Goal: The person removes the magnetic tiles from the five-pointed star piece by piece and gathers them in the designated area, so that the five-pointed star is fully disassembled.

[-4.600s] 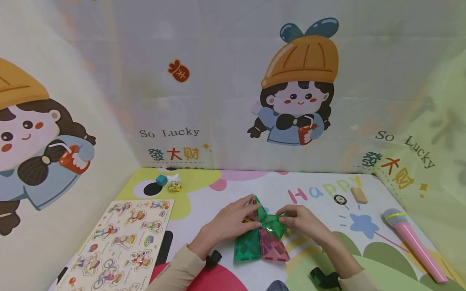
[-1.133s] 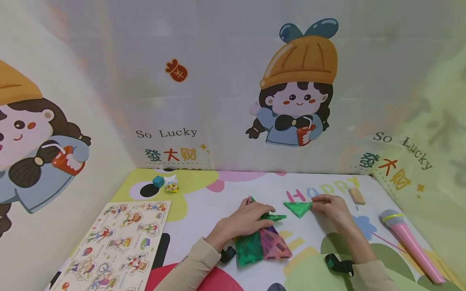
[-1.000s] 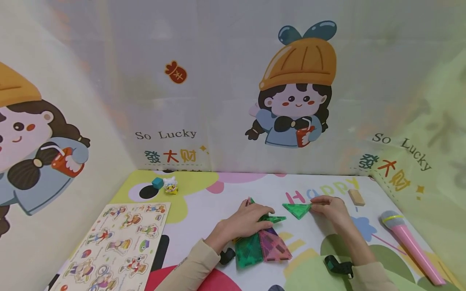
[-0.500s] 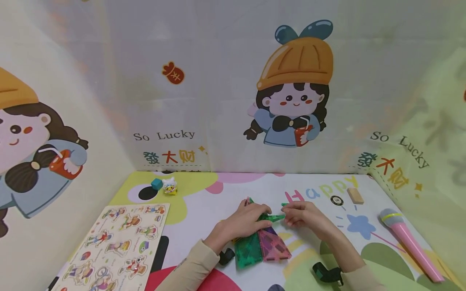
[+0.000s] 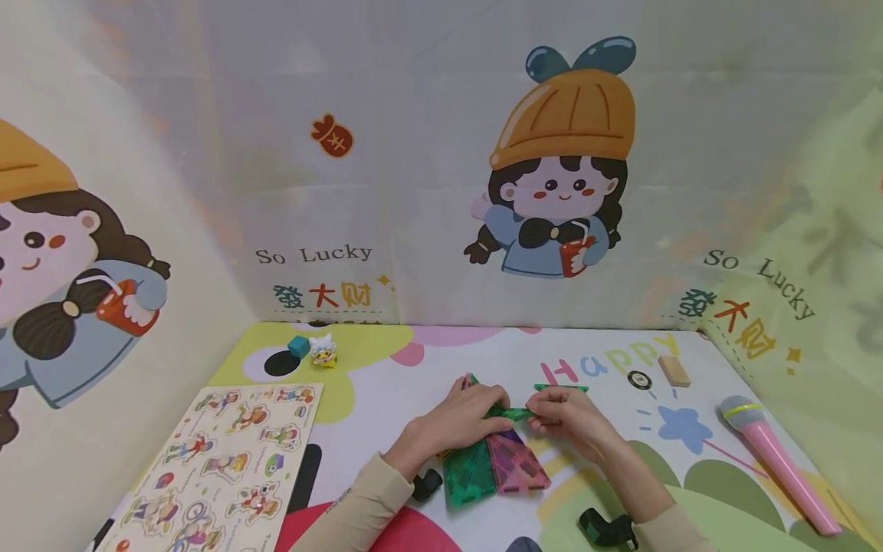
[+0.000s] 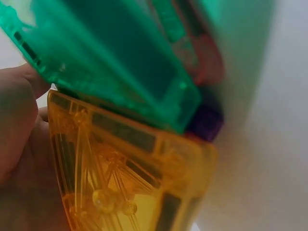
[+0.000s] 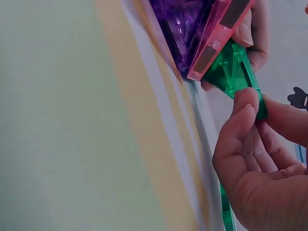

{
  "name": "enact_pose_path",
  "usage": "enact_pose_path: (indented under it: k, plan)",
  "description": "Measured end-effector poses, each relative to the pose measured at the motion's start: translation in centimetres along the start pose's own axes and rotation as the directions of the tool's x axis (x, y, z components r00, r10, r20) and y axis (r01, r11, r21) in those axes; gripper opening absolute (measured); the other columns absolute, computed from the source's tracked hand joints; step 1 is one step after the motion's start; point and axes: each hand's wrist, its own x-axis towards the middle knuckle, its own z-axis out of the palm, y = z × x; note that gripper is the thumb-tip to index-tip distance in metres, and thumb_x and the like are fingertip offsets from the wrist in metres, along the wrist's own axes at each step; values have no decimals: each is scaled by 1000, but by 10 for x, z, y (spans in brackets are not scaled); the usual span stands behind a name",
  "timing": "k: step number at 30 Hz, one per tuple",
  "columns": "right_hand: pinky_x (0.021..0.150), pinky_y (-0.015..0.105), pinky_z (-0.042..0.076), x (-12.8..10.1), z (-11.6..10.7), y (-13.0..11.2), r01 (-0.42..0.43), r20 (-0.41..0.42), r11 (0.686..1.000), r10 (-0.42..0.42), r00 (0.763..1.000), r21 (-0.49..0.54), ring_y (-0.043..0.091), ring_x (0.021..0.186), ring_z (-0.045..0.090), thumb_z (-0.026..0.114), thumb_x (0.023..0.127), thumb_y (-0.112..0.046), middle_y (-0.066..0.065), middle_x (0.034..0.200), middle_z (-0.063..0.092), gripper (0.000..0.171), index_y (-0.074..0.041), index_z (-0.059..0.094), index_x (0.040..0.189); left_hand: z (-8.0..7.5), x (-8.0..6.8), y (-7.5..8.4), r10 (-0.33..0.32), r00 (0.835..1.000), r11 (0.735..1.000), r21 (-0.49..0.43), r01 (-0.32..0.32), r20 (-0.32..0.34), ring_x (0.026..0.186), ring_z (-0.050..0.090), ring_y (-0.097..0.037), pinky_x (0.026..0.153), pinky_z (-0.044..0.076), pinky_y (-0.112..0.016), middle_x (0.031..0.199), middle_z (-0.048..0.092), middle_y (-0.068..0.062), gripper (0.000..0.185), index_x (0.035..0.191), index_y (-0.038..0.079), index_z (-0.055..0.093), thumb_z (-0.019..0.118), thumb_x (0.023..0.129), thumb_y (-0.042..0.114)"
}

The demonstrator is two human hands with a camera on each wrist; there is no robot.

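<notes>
My left hand grips a cluster of see-through magnetic tiles from above and the left, covering part of it. A green tile and a pink tile show below the hand, with a purple tile beside the pink one. An orange tile shows close up in the left wrist view. My right hand pinches the tip of a small green triangular tile between thumb and fingertips; its other end meets the left fingers. Another green tile is separate, just behind the right hand.
A wooden picture puzzle board lies at left. A teal cube and a small figurine stand at the back left. To the right are a round black-and-white piece, a wooden block and a pink toy microphone.
The right hand first worked at the cluster, then held a green triangular tile off to the right. It has let that tile go, moved left and pinched the green triangular tile at the cluster.
</notes>
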Motion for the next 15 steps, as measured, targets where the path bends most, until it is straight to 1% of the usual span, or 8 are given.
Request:
enact_pose_path:
  k: [3,8,11,15]
  plan:
    - [72,23,57,-1,-1,0,-10,-16,1000,11,1000,22,8,75,68,60,99,-14,1,85,69,33,14,59,115,0,1,-1,0,1000,1000,-7,0,5,118,56,-10,118,21,-59,118,66,7,30,117,23,59,56,99,47]
    - [72,23,57,-1,-3,1,-17,-25,998,19,1000,55,9,75,68,60,98,-13,1,84,70,27,10,63,111,-1,2,-4,-2,1000,1000,-6,2,13,117,55,-8,117,23,-59,117,65,10,34,117,25,59,61,95,51]
    - [72,23,57,0,-4,1,-10,-23,998,12,1000,59,9,75,68,60,98,-12,1,84,70,25,9,64,109,-1,2,-6,-3,1000,1000,-9,3,13,117,55,-8,117,25,-58,117,64,11,35,116,25,59,62,94,51]
    - [71,23,57,1,-3,0,-4,-37,999,5,999,39,9,75,67,60,98,-12,1,84,69,24,9,65,108,0,2,-8,-9,1000,1000,-16,9,8,119,55,-9,117,25,-57,117,64,11,36,116,24,59,63,93,53]
